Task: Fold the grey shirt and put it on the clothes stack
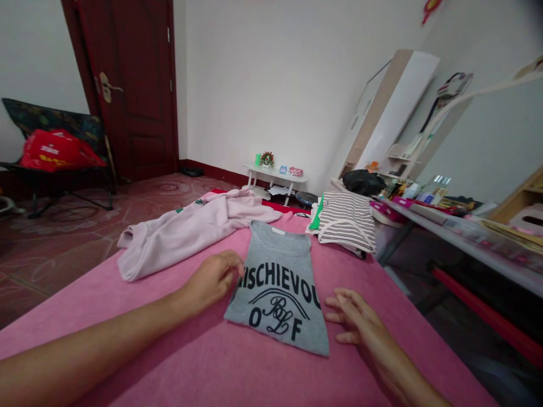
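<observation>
A grey T-shirt (pixel 278 282) with black lettering lies folded into a flat, narrow panel on the pink bed cover (pixel 203 356), its neckline pointing away from me. At its left edge is my left hand (pixel 216 280), fingers loosely bent and the tips close to or touching the cloth; no fabric appears pinched. My right hand (pixel 352 316) rests just past the right edge, fingers spread and holding nothing. Behind the left hand a pale pink garment (pixel 190 232) is laid out lengthwise. A stack topped by a striped garment (pixel 345 220) sits beyond the shirt to the right.
Along the right runs a desk (pixel 466 243) crowded with bottles and boxes, next to a black bag (pixel 363 182). A low white table (pixel 275 174) stands against the far wall. At left, a folding chair (pixel 55 121) carries a red bag (pixel 55 150) near the door (pixel 131 85).
</observation>
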### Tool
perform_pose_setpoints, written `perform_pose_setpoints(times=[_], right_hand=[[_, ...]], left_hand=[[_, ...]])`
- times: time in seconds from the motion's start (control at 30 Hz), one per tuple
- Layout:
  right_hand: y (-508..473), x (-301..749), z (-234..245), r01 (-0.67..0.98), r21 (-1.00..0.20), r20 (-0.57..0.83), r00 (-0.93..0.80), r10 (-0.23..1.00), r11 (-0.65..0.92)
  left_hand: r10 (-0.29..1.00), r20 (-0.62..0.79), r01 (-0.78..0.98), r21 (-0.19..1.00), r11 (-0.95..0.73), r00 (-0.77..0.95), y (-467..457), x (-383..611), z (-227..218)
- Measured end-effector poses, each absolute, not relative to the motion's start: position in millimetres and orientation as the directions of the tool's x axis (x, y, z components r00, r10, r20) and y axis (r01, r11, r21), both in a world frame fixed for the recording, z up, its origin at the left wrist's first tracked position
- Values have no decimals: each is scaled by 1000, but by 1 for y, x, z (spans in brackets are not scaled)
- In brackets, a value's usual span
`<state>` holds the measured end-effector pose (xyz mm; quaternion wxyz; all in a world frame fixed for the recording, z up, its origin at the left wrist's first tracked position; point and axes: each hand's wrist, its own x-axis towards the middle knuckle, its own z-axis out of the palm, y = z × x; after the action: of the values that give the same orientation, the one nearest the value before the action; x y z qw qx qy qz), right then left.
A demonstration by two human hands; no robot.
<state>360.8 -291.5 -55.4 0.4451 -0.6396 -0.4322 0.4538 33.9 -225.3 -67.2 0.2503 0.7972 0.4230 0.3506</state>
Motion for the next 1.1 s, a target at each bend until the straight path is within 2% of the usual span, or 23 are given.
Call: perform_pose_setpoints(times=[0.1,0.2,0.3,0.4,0.47,0.53,0.6,0.7,0.8,0.87,0.9,0.97,1.03,1.1], right_hand=[[-268,344,-51,165,-953,-240,108,965,-255],[-248,329,-54,164,-963,-210,27,977,-212],[-231,316,-48,231,-959,-155,56,986,-164],[-217,301,-33,419,-901,-119,6,993,-111],[-209,290,-25,602,-798,-43,-91,995,21],[-203,278,-22,777,-611,9,-186,983,152],[-198,267,-22,888,-410,-16,-236,972,209],[-192,257,-26,957,-181,-49,-238,970,226],[-185,257,-34,965,-86,38,-244,969,247],[-178,264,-40,962,-128,118,-228,966,243],[-174,270,-44,953,-190,144,-212,967,237],[-169,282,-50,888,-390,176,-186,967,242],[-168,293,-53,731,-625,233,-161,959,275],[-172,302,-47,557,-772,311,-90,946,307]], left_hand=[[956,155,625,729,-280,248,-215,37,-69],[950,30,598,770,-220,311,-215,48,-74],[904,88,552,766,-329,418,-227,67,-71],[838,246,573,635,-519,486,-244,87,-60],[805,275,570,587,-574,526,-256,99,-52],[761,284,535,571,-623,584,-266,109,-45],[693,275,482,551,-682,667,-274,116,-41],[582,241,404,518,-754,777,-278,120,-43],[516,312,295,544,-786,798,-271,117,-47],[538,396,216,620,-755,744,-258,112,-51],[579,428,193,665,-722,694,-249,110,-53],[697,457,191,744,-640,553,-229,105,-59],[792,444,231,791,-566,418,-210,101,-68],[837,396,261,822,-507,378,-194,99,-78]])
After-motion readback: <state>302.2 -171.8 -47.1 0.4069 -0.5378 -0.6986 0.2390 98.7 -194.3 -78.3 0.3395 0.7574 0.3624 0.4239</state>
